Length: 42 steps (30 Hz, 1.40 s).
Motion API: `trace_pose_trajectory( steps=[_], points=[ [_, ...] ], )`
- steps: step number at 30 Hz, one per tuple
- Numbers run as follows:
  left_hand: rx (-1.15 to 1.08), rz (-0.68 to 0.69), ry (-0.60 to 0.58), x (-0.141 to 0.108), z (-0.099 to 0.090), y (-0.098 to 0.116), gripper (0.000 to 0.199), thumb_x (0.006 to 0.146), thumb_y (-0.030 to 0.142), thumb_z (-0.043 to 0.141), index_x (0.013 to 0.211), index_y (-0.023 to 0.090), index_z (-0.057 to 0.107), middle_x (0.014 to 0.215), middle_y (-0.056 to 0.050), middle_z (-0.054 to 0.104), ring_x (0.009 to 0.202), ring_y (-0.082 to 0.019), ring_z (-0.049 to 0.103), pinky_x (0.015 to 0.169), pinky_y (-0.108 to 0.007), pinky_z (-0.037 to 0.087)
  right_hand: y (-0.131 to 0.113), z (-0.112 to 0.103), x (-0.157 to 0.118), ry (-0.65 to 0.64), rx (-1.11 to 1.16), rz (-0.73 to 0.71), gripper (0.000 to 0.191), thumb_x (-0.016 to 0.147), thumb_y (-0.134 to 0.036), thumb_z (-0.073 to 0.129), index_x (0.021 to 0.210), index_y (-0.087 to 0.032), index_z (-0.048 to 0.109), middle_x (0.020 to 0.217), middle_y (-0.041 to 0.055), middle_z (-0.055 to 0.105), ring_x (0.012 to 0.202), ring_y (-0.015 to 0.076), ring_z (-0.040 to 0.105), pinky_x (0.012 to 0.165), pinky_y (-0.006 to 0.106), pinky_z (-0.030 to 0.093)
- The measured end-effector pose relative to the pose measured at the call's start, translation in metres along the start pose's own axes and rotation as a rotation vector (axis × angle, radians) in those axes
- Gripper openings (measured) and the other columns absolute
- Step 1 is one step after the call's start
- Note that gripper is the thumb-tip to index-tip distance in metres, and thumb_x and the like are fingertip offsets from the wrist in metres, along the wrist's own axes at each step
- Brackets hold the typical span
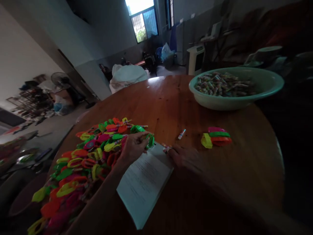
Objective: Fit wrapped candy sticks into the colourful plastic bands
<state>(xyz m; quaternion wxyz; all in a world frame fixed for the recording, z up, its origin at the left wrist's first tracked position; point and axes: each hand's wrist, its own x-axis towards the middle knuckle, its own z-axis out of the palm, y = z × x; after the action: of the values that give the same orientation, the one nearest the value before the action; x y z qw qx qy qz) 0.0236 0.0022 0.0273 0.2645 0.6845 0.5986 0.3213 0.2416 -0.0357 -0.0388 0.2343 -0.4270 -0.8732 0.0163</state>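
My left hand (135, 146) is closed on a small green plastic piece (150, 140) above the top edge of a white printed booklet (146, 182). Just to its right, my right hand (182, 155) pinches a small patterned tube (167, 149) by the booklet's upper right corner. Another such tube (182, 134) lies alone on the wood beyond my right hand. A large heap of neon plastic pieces (85, 163), green, orange, yellow and pink, spreads beside and under my left forearm. Several more neon pieces (220, 138) sit together at the right.
A wide pale green basin (227, 103) full of small wrapped tubes (220, 84) stands at the back right of the round wooden table (161, 101). Behind the table are a white covered bundle (129, 74), a white appliance (195, 60) and a standing fan (60, 78).
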Motion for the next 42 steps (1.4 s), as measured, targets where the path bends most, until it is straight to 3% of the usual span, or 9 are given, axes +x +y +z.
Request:
trace_pose_trajectory(
  steps=[4, 9, 12, 18, 20, 24, 29, 36, 42],
  points=[
    [0.383, 0.104, 0.121, -0.026, -0.014, -0.027, 0.037, 0.081, 0.024, 0.059, 0.114, 0.014, 0.071, 0.058, 0.003, 0.054, 0.052, -0.011, 0.049, 0.051, -0.021, 0.039, -0.028, 0.001, 0.017, -0.118, -0.055, -0.072, 0.019, 0.095, -0.019, 0.044, 0.100, -0.018, 0.062, 0.097, 0.0088, 0.063, 0.082, 0.0220, 0.059, 0.060, 0.034, 0.030],
    [0.533, 0.182, 0.067, -0.035, -0.028, -0.036, 0.051, 0.084, 0.020, 0.055, 0.134, 0.020, 0.059, 0.098, -0.008, 0.073, 0.081, -0.020, 0.065, 0.077, -0.032, 0.051, -0.043, 0.005, 0.026, -0.200, -0.120, -0.041, 0.019, 0.089, -0.011, 0.047, 0.097, -0.015, 0.063, 0.099, 0.0112, 0.061, 0.091, 0.0250, 0.059, 0.067, 0.036, 0.038],
    [0.573, 0.238, 0.012, -0.037, -0.033, -0.036, 0.053, 0.084, 0.017, 0.052, 0.137, 0.022, 0.056, 0.111, -0.010, 0.070, 0.100, -0.025, 0.064, 0.090, -0.039, 0.050, -0.043, 0.008, 0.025, -0.186, -0.132, -0.045, 0.019, 0.089, -0.012, 0.046, 0.096, -0.016, 0.063, 0.099, 0.0110, 0.060, 0.090, 0.0247, 0.058, 0.066, 0.035, 0.039],
    [0.623, 0.348, -0.062, -0.034, -0.038, -0.038, 0.068, 0.078, 0.009, 0.050, 0.143, 0.029, 0.048, 0.122, -0.010, 0.056, 0.098, -0.022, 0.060, 0.087, -0.040, 0.051, -0.038, 0.013, 0.023, -0.160, -0.149, -0.059, 0.016, 0.087, -0.012, 0.049, 0.094, -0.017, 0.063, 0.094, 0.0092, 0.060, 0.084, 0.0214, 0.057, 0.064, 0.032, 0.036],
    [0.637, 0.401, -0.082, -0.032, -0.039, -0.039, 0.065, 0.078, 0.007, 0.048, 0.138, 0.030, 0.054, 0.127, -0.010, 0.052, 0.102, -0.022, 0.059, 0.089, -0.039, 0.051, -0.035, 0.018, 0.022, -0.115, -0.155, -0.074, 0.016, 0.089, -0.014, 0.049, 0.096, -0.017, 0.063, 0.094, 0.0089, 0.060, 0.083, 0.0206, 0.056, 0.064, 0.032, 0.035],
    [0.642, 0.436, -0.105, -0.030, -0.041, -0.039, 0.048, 0.082, 0.010, 0.046, 0.122, 0.023, 0.068, 0.113, -0.011, 0.059, 0.101, -0.023, 0.060, 0.086, -0.037, 0.050, -0.032, 0.024, 0.021, -0.097, -0.149, -0.106, 0.018, 0.088, -0.013, 0.050, 0.100, -0.017, 0.063, 0.099, 0.0099, 0.060, 0.085, 0.0207, 0.055, 0.067, 0.032, 0.036],
    [0.652, 0.335, -0.052, -0.024, -0.050, -0.035, 0.030, 0.075, 0.013, 0.051, 0.093, 0.018, 0.075, 0.082, -0.006, 0.067, 0.076, -0.018, 0.059, 0.070, -0.031, 0.043, -0.035, 0.017, 0.022, -0.157, -0.112, -0.066, 0.020, 0.090, -0.014, 0.048, 0.102, -0.017, 0.064, 0.098, 0.0096, 0.060, 0.085, 0.0213, 0.055, 0.066, 0.032, 0.034],
    [0.513, 0.184, -0.024, -0.012, -0.047, -0.038, 0.020, 0.074, 0.014, 0.052, 0.066, 0.014, 0.071, 0.053, 0.002, 0.051, 0.051, -0.009, 0.040, 0.056, -0.027, 0.028, -0.034, 0.014, 0.034, -0.136, -0.029, -0.036, 0.022, 0.095, -0.019, 0.044, 0.099, -0.016, 0.065, 0.094, 0.0090, 0.061, 0.079, 0.0181, 0.054, 0.064, 0.032, 0.030],
    [0.513, 0.167, -0.007, -0.014, -0.035, -0.043, 0.025, 0.074, 0.014, 0.050, 0.049, 0.016, 0.048, 0.047, 0.005, 0.034, 0.048, -0.009, 0.030, 0.054, -0.029, 0.022, -0.027, 0.032, 0.049, 0.010, 0.093, -0.024, 0.023, 0.098, -0.024, 0.042, 0.094, -0.018, 0.064, 0.089, 0.0065, 0.061, 0.074, 0.0154, 0.053, 0.064, 0.030, 0.029]
  ],
)
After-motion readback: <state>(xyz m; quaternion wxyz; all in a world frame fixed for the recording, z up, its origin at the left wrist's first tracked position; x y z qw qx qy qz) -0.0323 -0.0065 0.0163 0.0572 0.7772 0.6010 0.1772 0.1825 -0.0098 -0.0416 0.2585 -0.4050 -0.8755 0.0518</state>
